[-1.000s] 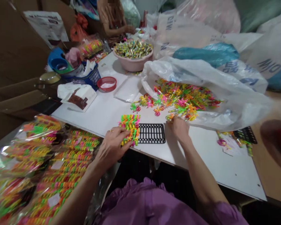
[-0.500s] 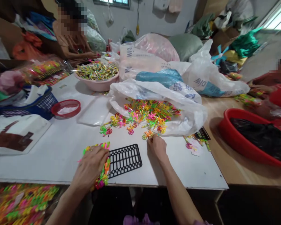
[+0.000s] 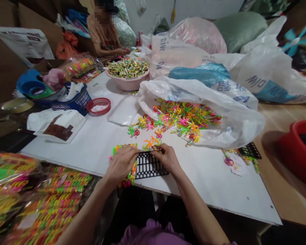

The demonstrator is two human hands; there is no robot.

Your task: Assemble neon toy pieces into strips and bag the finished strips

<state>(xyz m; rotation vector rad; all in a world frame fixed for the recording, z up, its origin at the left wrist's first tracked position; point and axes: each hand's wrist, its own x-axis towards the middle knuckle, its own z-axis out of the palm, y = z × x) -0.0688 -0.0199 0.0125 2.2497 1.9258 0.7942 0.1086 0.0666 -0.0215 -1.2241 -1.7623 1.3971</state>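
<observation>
A black plastic grid rack [image 3: 149,166] lies near the table's front edge, its left part packed with colourful toy bicycles [image 3: 132,175]. My left hand [image 3: 123,160] is closed over that packed end, gripping the rack. At the rack's far edge, my right hand [image 3: 167,156] pinches an orange and yellow-green toy bicycle [image 3: 150,143]. Just beyond, more loose toy bicycles [image 3: 160,132] lie on the white tabletop. A large heap of toy bicycles [image 3: 188,117] spills from the mouth of an open white sack [image 3: 244,126].
A pink basin [image 3: 129,83] of small sticks stands behind, near a person [image 3: 105,37]. On the left are a red basket [image 3: 98,106], a blue basket [image 3: 79,102] and a white pouch [image 3: 58,126]. Bagged toys [image 3: 48,207] lie lower left. A red tub [image 3: 301,153] stands right.
My right hand has brought a toy bicycle from beside the pile left to the rack's far edge. My left hand stays on the packed end. The view has turned left.
</observation>
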